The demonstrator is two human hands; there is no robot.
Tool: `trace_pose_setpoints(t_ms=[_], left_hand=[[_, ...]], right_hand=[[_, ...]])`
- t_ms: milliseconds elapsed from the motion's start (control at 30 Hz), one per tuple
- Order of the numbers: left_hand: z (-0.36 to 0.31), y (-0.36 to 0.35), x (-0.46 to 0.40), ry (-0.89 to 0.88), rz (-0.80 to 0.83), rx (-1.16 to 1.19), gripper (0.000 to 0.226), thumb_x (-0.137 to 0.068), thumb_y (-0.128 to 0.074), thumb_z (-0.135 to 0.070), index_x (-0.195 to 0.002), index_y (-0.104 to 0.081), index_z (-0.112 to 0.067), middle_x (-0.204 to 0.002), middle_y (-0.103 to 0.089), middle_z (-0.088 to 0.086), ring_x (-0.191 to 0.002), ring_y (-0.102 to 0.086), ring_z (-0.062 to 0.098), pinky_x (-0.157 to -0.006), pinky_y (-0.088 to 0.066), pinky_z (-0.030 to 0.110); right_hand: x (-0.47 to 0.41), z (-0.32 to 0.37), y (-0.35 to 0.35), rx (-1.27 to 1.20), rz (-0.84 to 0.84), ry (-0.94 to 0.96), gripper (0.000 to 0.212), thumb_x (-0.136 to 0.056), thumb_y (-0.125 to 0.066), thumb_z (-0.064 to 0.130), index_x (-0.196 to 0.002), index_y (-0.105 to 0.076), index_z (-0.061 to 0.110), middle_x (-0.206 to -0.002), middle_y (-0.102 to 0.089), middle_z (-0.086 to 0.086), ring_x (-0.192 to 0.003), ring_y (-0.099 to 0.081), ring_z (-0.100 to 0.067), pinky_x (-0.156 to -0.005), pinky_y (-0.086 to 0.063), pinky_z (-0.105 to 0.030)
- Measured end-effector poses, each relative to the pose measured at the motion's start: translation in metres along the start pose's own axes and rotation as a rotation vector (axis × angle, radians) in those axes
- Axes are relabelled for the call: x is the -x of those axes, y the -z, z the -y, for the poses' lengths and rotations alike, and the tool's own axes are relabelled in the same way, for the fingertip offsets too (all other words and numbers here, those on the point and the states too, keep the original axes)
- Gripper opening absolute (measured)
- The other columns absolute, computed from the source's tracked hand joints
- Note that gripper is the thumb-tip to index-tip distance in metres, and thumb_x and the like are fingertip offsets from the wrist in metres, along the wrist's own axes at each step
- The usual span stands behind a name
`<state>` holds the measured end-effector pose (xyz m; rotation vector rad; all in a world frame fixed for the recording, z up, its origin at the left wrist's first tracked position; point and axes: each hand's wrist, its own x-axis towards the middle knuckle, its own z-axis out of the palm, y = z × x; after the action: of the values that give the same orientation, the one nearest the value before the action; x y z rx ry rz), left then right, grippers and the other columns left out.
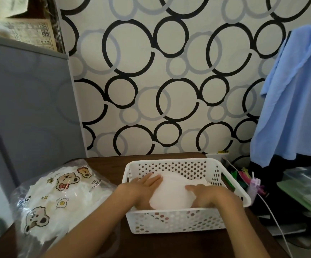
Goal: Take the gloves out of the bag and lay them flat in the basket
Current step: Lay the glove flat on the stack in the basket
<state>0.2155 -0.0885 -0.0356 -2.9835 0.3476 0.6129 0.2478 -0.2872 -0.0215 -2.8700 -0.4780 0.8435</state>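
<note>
White perforated plastic forms the basket [171,220], which sits on a dark brown wooden table [151,244] a little to the 3 o'clock side of centre. Inside it lies a pale white bundle of gloves [171,192], soft and rounded on top, filling most of the basket floor; single gloves cannot be told apart in the blur.

Both hands reach over the near wall of the basket. The left hand [145,185] lies on the 9 o'clock side of the bundle, its fingers straight and close together, flat against the white material and pointing toward 2 o'clock. The right hand [204,194] rests on the 3 o'clock side, its fingers extended toward 9 o'clock and lying on the bundle's top edge. Neither hand curls round or pinches anything; both are flat and pressing.

At 9 o'clock from the basket, just beside it, a clear plastic bag [58,200] printed with cartoon bears and a fried egg lies on the table, bulging with more white material. A grey cabinet [26,108] stands behind the bag. Wallpaper [160,81] with black and grey rings covers the wall at 12 o'clock. A blue garment [290,99] hangs at 3 o'clock, and a thin white cable [273,216] trails past the table's far-right edge.
</note>
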Motion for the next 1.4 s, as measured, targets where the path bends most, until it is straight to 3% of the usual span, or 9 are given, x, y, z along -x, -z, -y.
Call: trace_pose_setpoints(t_ms=[200,367,500,667,800,900,1067,1300,1400], left_hand=[[-0.004,0.013,0.026,-0.023,-0.166,0.177,0.089,-0.087,-0.053,-0.059,-0.153,-0.002,-0.028,-0.161,0.006,-0.008,-0.148,0.007,0.013,-0.119,0.000,0.038],[0.028,0.016,0.104,0.117,-0.533,0.475,0.030,-0.088,-0.063,-0.040,-0.116,-0.052,-0.041,-0.122,-0.053,-0.021,-0.109,-0.051,0.000,-0.098,-0.046,0.027],[0.066,-0.007,0.150,0.366,-0.397,0.449,0.047,-0.075,-0.077,-0.040,-0.110,-0.046,-0.037,-0.109,-0.049,-0.020,-0.101,-0.052,0.003,-0.090,-0.047,0.022],[0.085,-0.024,0.151,0.437,-0.419,0.633,0.015,-0.092,-0.059,-0.016,-0.098,-0.050,-0.026,-0.105,-0.061,-0.004,-0.078,-0.063,0.005,-0.061,-0.054,0.018],[0.093,-0.022,0.152,0.406,-0.646,0.667,0.018,-0.084,-0.068,-0.012,-0.081,-0.058,-0.027,-0.089,-0.068,-0.010,-0.071,-0.067,0.004,-0.067,-0.059,0.030],[0.095,-0.019,0.162,0.368,-0.701,0.557,0.022,-0.079,-0.072,-0.018,-0.067,-0.070,-0.036,-0.076,-0.069,-0.022,-0.074,-0.064,-0.004,-0.072,-0.055,0.024],[0.104,-0.022,0.170,0.307,-0.649,0.533,0.022,-0.083,-0.067,-0.016,-0.079,-0.078,-0.034,-0.081,-0.073,-0.013,-0.076,-0.065,0.004,-0.076,-0.054,0.029],[0.107,-0.031,0.156,0.214,-0.621,0.584,0.021,-0.087,-0.065,-0.012,-0.095,-0.078,-0.026,-0.088,-0.071,-0.013,-0.059,-0.055,-0.010,-0.061,-0.043,0.010],[0.109,-0.033,0.153,0.177,-0.595,0.654,0.019,-0.086,-0.068,-0.015,-0.099,-0.077,-0.025,-0.094,-0.072,-0.013,-0.068,-0.060,-0.001,-0.059,-0.048,0.010]], right_hand=[[0.001,0.000,0.003,-0.138,-0.181,0.025,0.075,-0.083,-0.069,0.028,-0.146,-0.030,0.027,-0.151,-0.031,-0.001,-0.135,-0.034,-0.023,-0.109,-0.032,-0.037],[0.014,0.006,0.013,-0.299,-0.495,0.097,0.041,-0.082,-0.071,0.024,-0.122,-0.060,0.032,-0.135,-0.053,0.005,-0.121,-0.050,-0.018,-0.106,-0.038,-0.038],[0.037,0.044,0.012,-0.362,-0.659,0.278,0.027,-0.084,-0.070,0.025,-0.109,-0.064,0.035,-0.114,-0.063,0.011,-0.099,-0.057,-0.007,-0.090,-0.045,-0.028],[0.080,0.123,-0.009,-0.267,-0.569,0.564,0.020,-0.087,-0.066,0.030,-0.105,-0.068,0.039,-0.093,-0.065,0.020,-0.082,-0.058,0.005,-0.073,-0.045,-0.012],[0.079,0.170,-0.036,-0.055,-0.457,0.558,0.027,-0.092,-0.059,0.028,-0.118,-0.063,0.036,-0.119,-0.062,0.006,-0.098,-0.057,-0.009,-0.092,-0.045,-0.025],[0.063,0.191,-0.058,0.078,-0.404,0.536,0.040,-0.096,-0.051,0.020,-0.134,-0.048,0.033,-0.138,-0.049,-0.002,-0.123,-0.047,-0.022,-0.103,-0.037,-0.035],[0.051,0.203,-0.070,0.105,-0.489,0.541,0.025,-0.093,-0.056,0.025,-0.117,-0.064,0.028,-0.125,-0.059,-0.002,-0.114,-0.053,-0.021,-0.098,-0.041,-0.032],[0.057,0.170,-0.037,-0.153,-0.421,0.699,0.017,-0.085,-0.066,0.038,-0.099,-0.073,0.033,-0.085,-0.066,0.014,-0.072,-0.056,0.001,-0.064,-0.040,-0.013],[0.051,0.161,-0.028,-0.372,-0.601,0.697,0.010,-0.084,-0.066,0.037,-0.092,-0.073,0.034,-0.081,-0.065,0.015,-0.068,-0.054,0.002,-0.060,-0.038,-0.011]])
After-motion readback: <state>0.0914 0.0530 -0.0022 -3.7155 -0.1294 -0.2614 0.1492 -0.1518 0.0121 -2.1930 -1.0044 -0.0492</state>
